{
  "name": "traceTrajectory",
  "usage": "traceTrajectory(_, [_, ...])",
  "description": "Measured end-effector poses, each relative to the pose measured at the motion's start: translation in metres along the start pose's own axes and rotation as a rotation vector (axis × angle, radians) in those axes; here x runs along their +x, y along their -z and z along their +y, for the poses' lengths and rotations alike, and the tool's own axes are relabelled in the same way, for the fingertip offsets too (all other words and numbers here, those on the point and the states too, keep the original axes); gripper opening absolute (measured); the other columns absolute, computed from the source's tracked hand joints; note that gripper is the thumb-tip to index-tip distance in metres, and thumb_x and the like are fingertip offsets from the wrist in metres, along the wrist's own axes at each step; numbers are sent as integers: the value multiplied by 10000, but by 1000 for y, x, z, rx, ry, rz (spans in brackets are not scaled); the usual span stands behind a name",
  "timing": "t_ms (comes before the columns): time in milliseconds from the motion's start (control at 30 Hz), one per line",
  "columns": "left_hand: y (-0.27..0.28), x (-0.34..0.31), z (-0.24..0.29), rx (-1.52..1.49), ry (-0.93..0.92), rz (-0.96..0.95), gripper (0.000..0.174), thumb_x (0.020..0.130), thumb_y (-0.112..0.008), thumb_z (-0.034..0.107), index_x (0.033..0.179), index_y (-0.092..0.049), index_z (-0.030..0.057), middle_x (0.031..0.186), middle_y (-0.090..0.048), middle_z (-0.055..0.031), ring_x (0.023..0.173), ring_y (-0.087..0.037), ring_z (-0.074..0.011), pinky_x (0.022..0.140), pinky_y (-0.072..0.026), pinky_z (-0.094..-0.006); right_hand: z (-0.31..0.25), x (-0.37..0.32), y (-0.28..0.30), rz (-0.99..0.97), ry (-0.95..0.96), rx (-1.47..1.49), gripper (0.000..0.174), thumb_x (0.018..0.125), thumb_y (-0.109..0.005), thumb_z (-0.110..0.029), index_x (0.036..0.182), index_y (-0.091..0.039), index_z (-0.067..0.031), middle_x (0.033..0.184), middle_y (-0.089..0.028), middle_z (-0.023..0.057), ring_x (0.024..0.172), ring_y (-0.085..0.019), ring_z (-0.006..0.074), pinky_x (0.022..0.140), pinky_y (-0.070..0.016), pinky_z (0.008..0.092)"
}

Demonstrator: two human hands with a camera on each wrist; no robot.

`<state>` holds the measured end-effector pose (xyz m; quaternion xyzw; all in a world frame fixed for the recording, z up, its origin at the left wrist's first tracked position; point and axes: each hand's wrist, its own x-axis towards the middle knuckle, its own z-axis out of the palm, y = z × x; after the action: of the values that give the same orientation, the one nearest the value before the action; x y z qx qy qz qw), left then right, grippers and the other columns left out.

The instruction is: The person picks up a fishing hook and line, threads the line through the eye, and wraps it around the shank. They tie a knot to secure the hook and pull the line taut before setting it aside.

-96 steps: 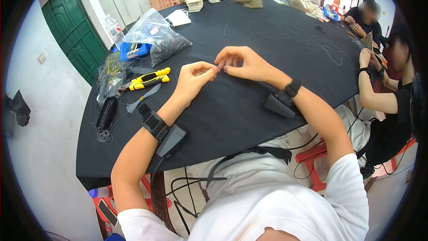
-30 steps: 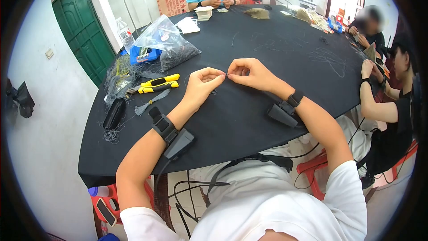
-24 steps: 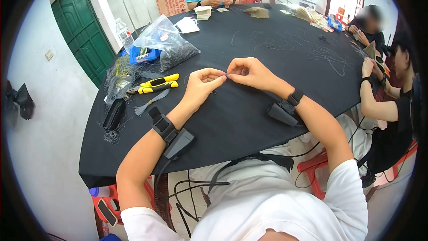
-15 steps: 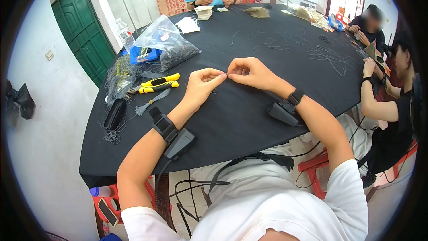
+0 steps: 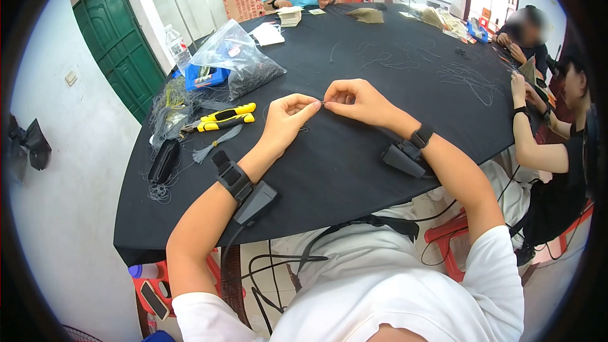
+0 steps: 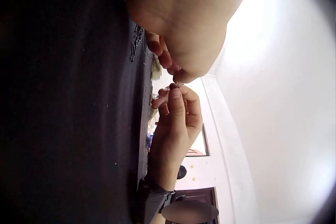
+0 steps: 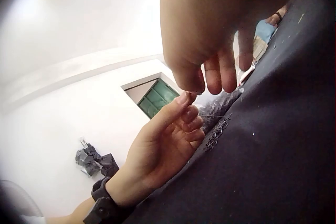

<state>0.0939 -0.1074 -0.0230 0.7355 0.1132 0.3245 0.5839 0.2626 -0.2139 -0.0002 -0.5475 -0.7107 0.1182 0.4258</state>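
Observation:
Over the black tablecloth (image 5: 380, 152), my two hands meet fingertip to fingertip. Thumb and index finger of my left hand (image 5: 285, 120) pinch a tiny dark piece (image 5: 323, 103) from one side. My right hand (image 5: 364, 104) pinches it from the other, its remaining fingers loosely bent. Fingertips cover most of the piece, and I cannot tell its kind. In the right wrist view, a fine thread (image 7: 212, 116) runs near the left fingers. A small heap of dark wiry bits (image 7: 215, 133) lies on the cloth beyond the left hand.
Left of my hands lie yellow-black pliers (image 5: 225, 117), a tied grey line bundle (image 5: 216, 144), a black case (image 5: 164, 161) and tangled line (image 5: 170, 111). Behind them are a plastic bag (image 5: 250, 69) of dark bits and a blue box (image 5: 206, 77). Other people sit around the table.
Compared with the oldest frame, my right fingers have drawn in to the left fingertips and the view has shifted. Over the last second my hands barely move; the person opposite has parted their hands.

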Motion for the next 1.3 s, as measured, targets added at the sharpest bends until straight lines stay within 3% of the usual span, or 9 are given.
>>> traceTrajectory(100, [0, 0, 0, -2, -2, 10, 157, 820, -634, 128, 911, -634, 0, 800, -629, -25, 712, -559, -50, 638, -432, -175, -3, -1, 0, 10, -26, -3, 112, 813, -600, -156, 830, -616, -47, 682, -563, -25, 614, -486, 38, 549, -375, 194])
traceTrajectory(200, [0, 0, 1, -5, -10, 24, 155, 816, -637, 112, 909, -633, -13, 801, -638, -42, 720, -570, -55, 652, -445, -179, -7, -1, 1, 19, -71, 10, 123, 773, -605, -142, 809, -614, -25, 683, -584, 23, 630, -522, 90, 585, -431, 241])
traceTrajectory(567, [0, 0, -2, 14, -21, 38, 144, 828, -622, 146, 904, -618, 24, 778, -610, 6, 686, -532, -28, 602, -404, -160, -5, 0, 1, 15, -76, -19, 146, 771, -607, -165, 805, -613, -24, 658, -567, 24, 611, -497, 91, 575, -422, 242])
traceTrajectory(667, [0, 0, 2, 8, -8, 50, 144, 817, -632, 119, 889, -621, -4, 778, -626, -26, 707, -556, -46, 639, -431, -173, -7, -1, 2, -6, -101, -20, 145, 771, -608, -166, 806, -613, -25, 661, -566, 23, 612, -493, 90, 577, -420, 241])
traceTrajectory(1300, [0, -1, 0, 0, -20, 26, 103, 818, -613, 117, 863, -604, 26, 776, -606, -3, 703, -535, -38, 634, -414, -174, -8, -2, 1, -48, -79, -4, 140, 783, -600, -154, 837, -612, -26, 667, -563, 7, 609, -489, 73, 580, -417, 229])
